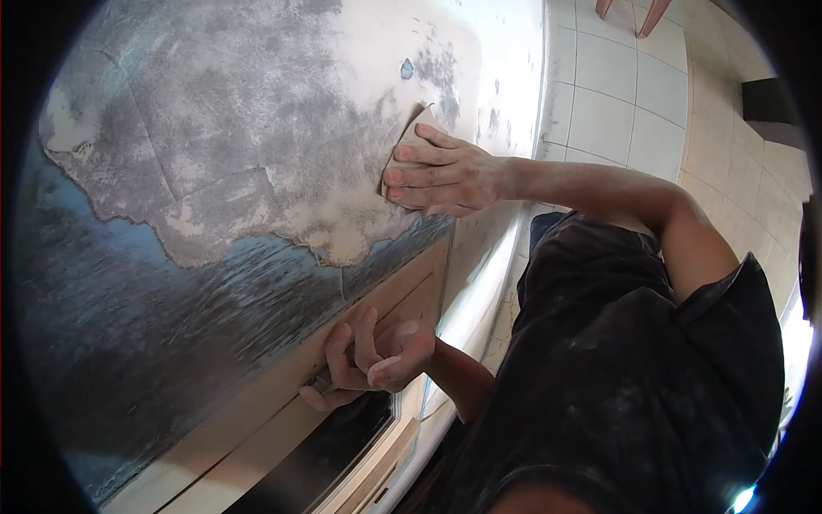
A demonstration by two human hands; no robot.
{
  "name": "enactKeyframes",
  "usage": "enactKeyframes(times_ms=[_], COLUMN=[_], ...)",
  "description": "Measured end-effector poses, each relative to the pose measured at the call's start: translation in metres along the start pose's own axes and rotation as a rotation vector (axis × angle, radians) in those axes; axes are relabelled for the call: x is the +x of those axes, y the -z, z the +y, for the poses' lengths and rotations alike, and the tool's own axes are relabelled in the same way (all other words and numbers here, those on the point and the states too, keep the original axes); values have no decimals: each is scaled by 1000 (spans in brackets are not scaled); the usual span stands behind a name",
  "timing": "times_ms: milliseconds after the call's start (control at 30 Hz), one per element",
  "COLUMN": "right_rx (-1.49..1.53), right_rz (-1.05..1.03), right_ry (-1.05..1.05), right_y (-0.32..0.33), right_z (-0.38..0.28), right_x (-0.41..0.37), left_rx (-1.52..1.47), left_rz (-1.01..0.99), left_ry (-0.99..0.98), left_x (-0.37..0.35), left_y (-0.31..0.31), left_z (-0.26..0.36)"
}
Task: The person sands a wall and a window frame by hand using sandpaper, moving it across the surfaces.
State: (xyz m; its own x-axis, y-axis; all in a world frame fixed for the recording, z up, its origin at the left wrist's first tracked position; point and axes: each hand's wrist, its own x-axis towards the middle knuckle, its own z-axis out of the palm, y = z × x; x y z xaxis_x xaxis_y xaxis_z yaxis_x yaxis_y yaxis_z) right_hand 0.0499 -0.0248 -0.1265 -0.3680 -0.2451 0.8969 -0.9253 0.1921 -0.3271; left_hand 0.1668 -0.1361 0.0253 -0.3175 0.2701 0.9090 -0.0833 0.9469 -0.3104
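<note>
My right hand (449, 174) lies flat against the wall, fingers pressing down a folded sheet of sandpaper (414, 135). Under and around it is a rough grey-and-white patch (282, 128) with a ragged lower border. My left hand (377, 355) is lower down beside the wooden frame (265, 407), fingers bent and apart with dust on them. Close to its fingertips sits a small grey piece (320, 382), which I cannot make out; the hand does not visibly grip it.
Dark blue-black worn paint (171, 343) covers the wall beyond the patch. A dark opening (317, 467) lies within the frame. White floor tiles (604, 111) run along the wall's foot, with reddish stool legs (653, 17) at the top. My dusty black shirt (634, 368) fills the lower right.
</note>
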Motion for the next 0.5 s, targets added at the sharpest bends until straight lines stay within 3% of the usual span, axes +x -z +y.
enactKeyframes(times_ms=[167,333,500], right_rx=[32,-5,34], right_rz=[87,48,125], right_ry=[-23,-21,-70], right_y=[10,-4,-3], right_z=[-18,-11,-27], right_x=[46,5,38], left_rx=[-25,-8,-12], left_rz=[43,-1,4], left_ry=[-11,-2,24], left_x=[0,-1,-1], left_y=[-3,0,-1], left_z=[0,-2,1])
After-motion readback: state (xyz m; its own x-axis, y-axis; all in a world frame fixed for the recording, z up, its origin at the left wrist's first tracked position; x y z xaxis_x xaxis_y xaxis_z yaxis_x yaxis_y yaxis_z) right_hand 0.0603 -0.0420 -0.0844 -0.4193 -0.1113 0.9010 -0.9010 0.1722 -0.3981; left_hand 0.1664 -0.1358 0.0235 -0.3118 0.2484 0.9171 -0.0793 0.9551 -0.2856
